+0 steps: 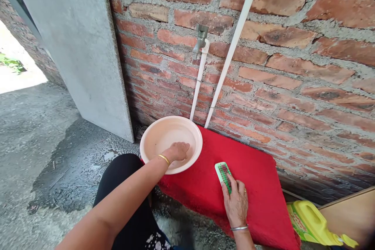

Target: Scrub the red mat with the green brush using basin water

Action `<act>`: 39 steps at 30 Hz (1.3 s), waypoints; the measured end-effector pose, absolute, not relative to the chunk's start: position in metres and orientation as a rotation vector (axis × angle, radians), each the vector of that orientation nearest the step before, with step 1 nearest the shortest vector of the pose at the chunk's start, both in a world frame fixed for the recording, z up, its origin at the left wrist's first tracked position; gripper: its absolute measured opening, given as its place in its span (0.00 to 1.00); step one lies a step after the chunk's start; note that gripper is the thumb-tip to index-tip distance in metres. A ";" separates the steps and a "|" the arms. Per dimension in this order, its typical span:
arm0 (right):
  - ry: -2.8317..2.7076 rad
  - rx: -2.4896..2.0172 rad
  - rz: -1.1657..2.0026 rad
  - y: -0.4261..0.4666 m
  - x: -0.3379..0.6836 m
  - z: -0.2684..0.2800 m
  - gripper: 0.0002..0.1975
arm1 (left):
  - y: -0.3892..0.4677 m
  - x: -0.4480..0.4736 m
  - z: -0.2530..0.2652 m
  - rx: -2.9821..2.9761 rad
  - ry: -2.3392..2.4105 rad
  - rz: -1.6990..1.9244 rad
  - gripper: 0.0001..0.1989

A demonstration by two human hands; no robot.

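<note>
One green brush (222, 169) lies bristles up on one red cloth (254, 164), and your right hand (236, 199) is grasping its near end between thumb and fingers. To the left of this brush, one pale basin (161, 136) stands partly on the cloth; your left hand (179, 150) reaches inside it, but whether its fingers are clenched or released, I cannot tell. Each of your two wrists wears one bracelet. Behind are two white pipes (199, 80), one tap (201, 39) and one brick wall (281, 72); at right lies one yellow bottle (312, 224).
</note>
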State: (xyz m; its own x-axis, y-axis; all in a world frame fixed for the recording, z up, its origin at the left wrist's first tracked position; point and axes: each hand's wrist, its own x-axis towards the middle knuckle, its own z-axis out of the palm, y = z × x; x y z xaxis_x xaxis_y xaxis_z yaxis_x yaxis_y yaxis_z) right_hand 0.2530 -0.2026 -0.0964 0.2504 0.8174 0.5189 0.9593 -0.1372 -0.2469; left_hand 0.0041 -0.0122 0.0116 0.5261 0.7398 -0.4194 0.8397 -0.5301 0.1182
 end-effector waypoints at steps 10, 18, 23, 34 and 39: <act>-1.587 -1.995 -0.303 -0.202 0.253 -0.094 0.26 | -0.014 0.004 0.014 2.461 1.298 -0.447 0.17; -1.603 -1.983 -0.301 -0.203 0.254 -0.095 0.26 | -0.015 0.004 0.015 2.475 1.302 -0.444 0.17; -1.597 -1.978 -0.315 -0.203 0.254 -0.095 0.26 | -0.015 0.003 0.014 2.470 1.298 -0.454 0.17; -1.609 -1.974 -0.325 -0.203 0.253 -0.094 0.26 | -0.015 0.002 0.012 2.467 1.311 -0.412 0.17; -1.618 -1.958 -0.342 -0.202 0.253 -0.094 0.26 | -0.014 0.000 0.008 2.493 1.302 -0.389 0.17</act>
State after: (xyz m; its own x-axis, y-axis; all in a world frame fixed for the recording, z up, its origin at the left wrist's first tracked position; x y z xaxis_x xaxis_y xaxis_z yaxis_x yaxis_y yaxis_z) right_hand 0.2534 -0.2022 -0.0940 0.2350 0.8132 0.5325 0.9591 -0.1051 -0.2628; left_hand 0.0004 -0.0142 0.0082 0.5522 0.7464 -0.3714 0.8279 -0.5435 0.1387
